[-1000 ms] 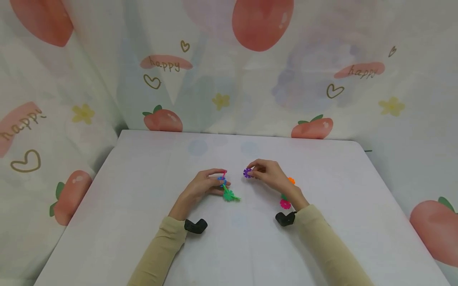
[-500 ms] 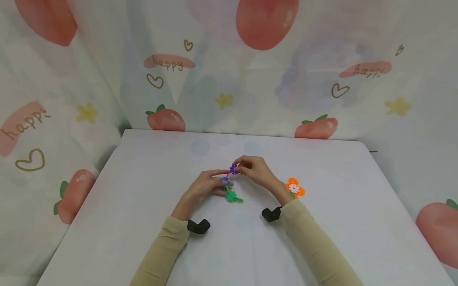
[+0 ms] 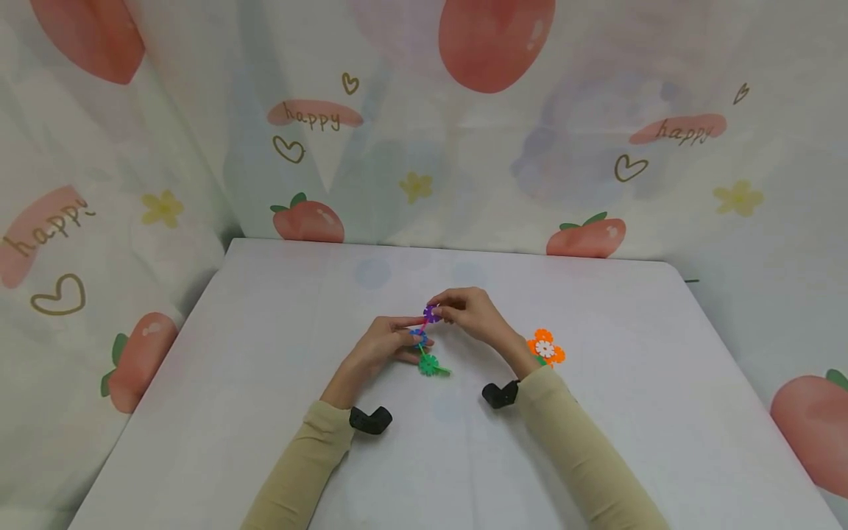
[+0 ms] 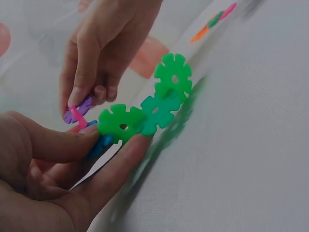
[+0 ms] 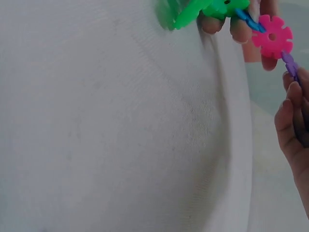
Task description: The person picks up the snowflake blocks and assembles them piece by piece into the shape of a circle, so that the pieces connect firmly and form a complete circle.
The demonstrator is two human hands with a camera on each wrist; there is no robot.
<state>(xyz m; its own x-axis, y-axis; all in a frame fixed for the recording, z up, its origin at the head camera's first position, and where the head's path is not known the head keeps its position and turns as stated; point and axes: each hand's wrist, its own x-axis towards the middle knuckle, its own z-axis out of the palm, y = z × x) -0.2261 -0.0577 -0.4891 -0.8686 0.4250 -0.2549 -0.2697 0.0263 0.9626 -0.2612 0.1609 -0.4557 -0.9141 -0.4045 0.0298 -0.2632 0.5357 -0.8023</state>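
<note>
Left hand (image 3: 379,347) fingers (image 4: 113,166) curled, gripping chain of green, blue and pink notched plastic discs (image 4: 145,116), right hand (image 3: 472,315) fingers (image 4: 79,82) pinching small purple plastic disc (image 3: 432,314), apparently touching the chain's pink end, above white table (image 3: 265,353).

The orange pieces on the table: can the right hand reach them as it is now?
Probably not at once: the right hand pinches the purple piece. The orange pieces lie uncovered beside its wrist, so the way looks free once it lets go.
</note>
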